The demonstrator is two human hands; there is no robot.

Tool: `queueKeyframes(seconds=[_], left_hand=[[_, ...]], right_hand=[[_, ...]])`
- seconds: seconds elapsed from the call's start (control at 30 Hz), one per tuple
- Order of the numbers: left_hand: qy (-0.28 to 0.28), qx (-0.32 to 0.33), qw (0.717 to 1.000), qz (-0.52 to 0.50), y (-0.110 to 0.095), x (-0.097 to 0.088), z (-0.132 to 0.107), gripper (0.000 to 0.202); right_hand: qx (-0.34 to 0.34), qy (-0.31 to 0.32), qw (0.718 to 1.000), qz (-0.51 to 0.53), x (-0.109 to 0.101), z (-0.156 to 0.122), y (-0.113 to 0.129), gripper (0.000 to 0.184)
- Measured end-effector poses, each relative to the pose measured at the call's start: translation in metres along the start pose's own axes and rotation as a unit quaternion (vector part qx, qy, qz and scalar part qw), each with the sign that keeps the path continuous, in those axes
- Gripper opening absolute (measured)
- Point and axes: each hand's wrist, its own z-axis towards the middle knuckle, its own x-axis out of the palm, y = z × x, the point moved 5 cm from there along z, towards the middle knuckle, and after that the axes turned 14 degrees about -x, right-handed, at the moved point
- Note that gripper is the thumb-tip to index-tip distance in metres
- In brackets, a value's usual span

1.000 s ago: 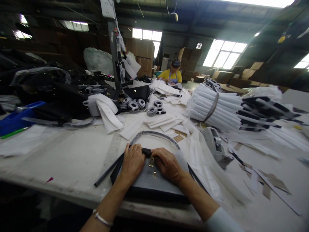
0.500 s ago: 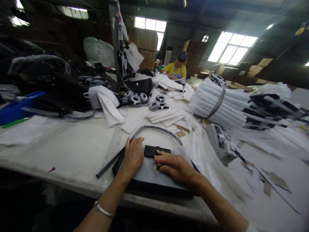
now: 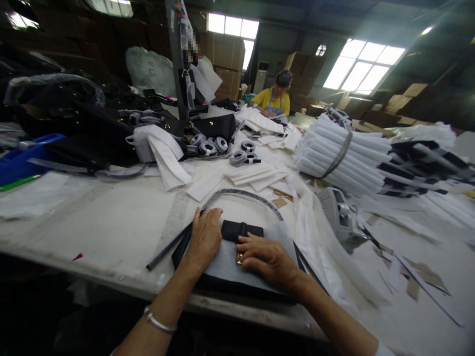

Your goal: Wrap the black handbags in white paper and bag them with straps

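Note:
A black handbag (image 3: 245, 290) lies flat near the table's front edge, with a pale tissue sheet (image 3: 218, 267) over its upper face. Its plastic-wrapped handle (image 3: 245, 192) arches away from me. My left hand (image 3: 206, 235) rests on the bag's upper left side by the handle's base, fingers extended and slightly bent. Over the middle lies my right hand (image 3: 265, 259), fingers outstretched and thumb apart, touching the sheet beside a gold clasp (image 3: 239, 257). Just beyond those fingertips is a black flap with a strap loop (image 3: 232, 230). The undersides of both hands are hidden.
A dark strip (image 3: 166, 247) sticks out left of the bag. Behind are white paper sheets (image 3: 256, 174) and plastic-wrapped coils (image 3: 237, 158). A tape dispenser (image 3: 339, 215) and a bundle of white-wrapped straps (image 3: 337, 151) stand right. Black bags (image 3: 100, 136) pile up left; a person (image 3: 273, 101) sits beyond.
My right hand has shifted slightly down, and more of the gold clasp now shows beside the thumb. The left hand stays almost in place. The camera view has tilted a little.

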Motion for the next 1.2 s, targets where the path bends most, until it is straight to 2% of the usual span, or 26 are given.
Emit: queueKeyframes(seconds=[0.1, 0.2, 0.27, 0.33, 0.53, 0.63, 0.77, 0.83, 0.9, 0.97, 1.0, 1.1, 1.2], left_hand=[[-0.001, 0.000, 1.000, -0.004, 0.000, 0.000, -0.001, 0.037], [0.000, 0.000, 1.000, -0.008, 0.000, 0.000, -0.001, 0.037], [0.001, 0.001, 1.000, -0.011, 0.000, -0.001, 0.000, 0.036], [0.002, 0.002, 1.000, -0.014, 0.000, -0.001, 0.000, 0.036], [0.002, 0.000, 1.000, -0.021, 0.000, 0.000, -0.001, 0.036], [0.005, 0.001, 1.000, -0.026, 0.000, 0.000, 0.002, 0.036], [0.013, 0.019, 0.999, -0.043, -0.010, -0.018, 0.005, 0.034], [0.028, 0.047, 0.997, -0.057, -0.020, -0.034, -0.003, 0.027], [0.074, 0.089, 0.991, -0.070, -0.030, -0.044, -0.023, 0.017], [0.143, 0.129, 0.979, -0.073, -0.037, -0.044, -0.050, 0.014], [0.160, 0.142, 0.975, -0.066, -0.037, -0.041, -0.064, 0.015], [0.107, 0.199, 0.973, -0.045, -0.034, -0.034, -0.094, 0.021], [0.073, 0.221, 0.971, -0.051, -0.028, -0.027, -0.103, 0.024]], right_hand=[[0.048, -0.020, 0.999, -0.006, -0.002, -0.001, -0.004, 0.015], [0.064, -0.053, 0.996, -0.022, -0.003, -0.003, -0.009, 0.040], [0.055, -0.052, 0.997, -0.027, -0.003, -0.003, -0.012, 0.048], [0.052, -0.043, 0.997, -0.024, -0.003, -0.002, -0.014, 0.047], [0.082, 0.006, 0.996, -0.022, -0.002, 0.001, -0.015, 0.026], [0.084, 0.006, 0.996, -0.030, -0.001, 0.005, -0.012, 0.022], [0.097, 0.023, 0.993, -0.062, 0.001, 0.011, -0.005, 0.017], [0.088, 0.036, 0.993, -0.071, 0.001, 0.013, 0.000, 0.019], [0.078, 0.035, 0.994, -0.067, 0.000, 0.013, 0.002, 0.021], [0.075, 0.025, 0.996, -0.052, -0.001, 0.012, 0.002, 0.021], [0.073, 0.020, 0.996, -0.044, -0.001, 0.011, 0.002, 0.020], [0.059, 0.020, 0.997, -0.047, 0.000, 0.009, 0.000, 0.016], [0.030, 0.025, 0.996, -0.083, 0.000, 0.011, 0.001, 0.013]])
